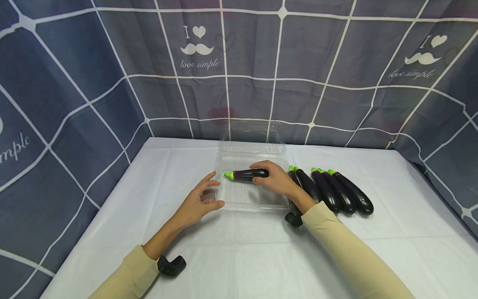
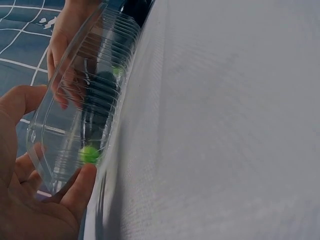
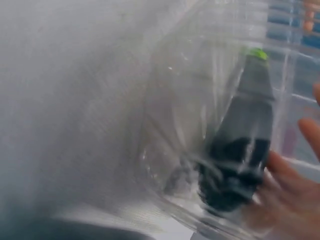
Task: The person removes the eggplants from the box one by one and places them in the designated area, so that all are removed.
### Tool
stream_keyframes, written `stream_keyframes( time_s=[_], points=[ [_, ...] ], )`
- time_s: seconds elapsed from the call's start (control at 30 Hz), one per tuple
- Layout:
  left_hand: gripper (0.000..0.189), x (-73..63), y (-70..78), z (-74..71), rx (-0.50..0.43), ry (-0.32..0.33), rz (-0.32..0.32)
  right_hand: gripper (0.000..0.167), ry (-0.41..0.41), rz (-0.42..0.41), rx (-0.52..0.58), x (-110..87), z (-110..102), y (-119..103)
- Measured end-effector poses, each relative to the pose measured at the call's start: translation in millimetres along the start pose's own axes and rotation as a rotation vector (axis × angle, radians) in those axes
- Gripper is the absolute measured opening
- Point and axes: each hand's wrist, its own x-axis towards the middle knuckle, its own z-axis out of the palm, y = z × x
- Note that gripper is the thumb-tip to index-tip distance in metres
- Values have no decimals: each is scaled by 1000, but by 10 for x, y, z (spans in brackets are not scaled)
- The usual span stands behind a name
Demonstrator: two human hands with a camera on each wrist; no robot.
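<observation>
A glossy dark eggplant (image 1: 245, 174) with a green stem lies crosswise over the base of a clear plastic clamshell container (image 1: 239, 201), its stem toward the left. My right hand (image 1: 274, 177) holds its thick end between thumb and fingers. Through the clear wall, the right wrist view shows this eggplant (image 3: 240, 140) with the right hand (image 3: 285, 200) beside its wide end. My left hand (image 1: 196, 203), fingers spread, rests at the container's left side. In the left wrist view, its thumb and fingertips (image 2: 82, 187) touch the clear wall.
Several more eggplants (image 1: 328, 193) lie in a slanted row right of the container, stems pointing away. The raised clear lid (image 1: 252, 137) stands at the back near the grey checked curtain (image 1: 250, 99). White cloth (image 1: 239, 257) covers the table.
</observation>
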Motion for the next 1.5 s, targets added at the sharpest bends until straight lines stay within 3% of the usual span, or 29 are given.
stream_keyframes(
  time_s=[0.93,1.5],
  points=[
    [57,2,-17,2,-8,-3,18,33,-201,-87,-12,-58,45,19],
    [57,3,4,12,-13,-2,18,31,-188,-118,19,-103,14,24]
  ],
)
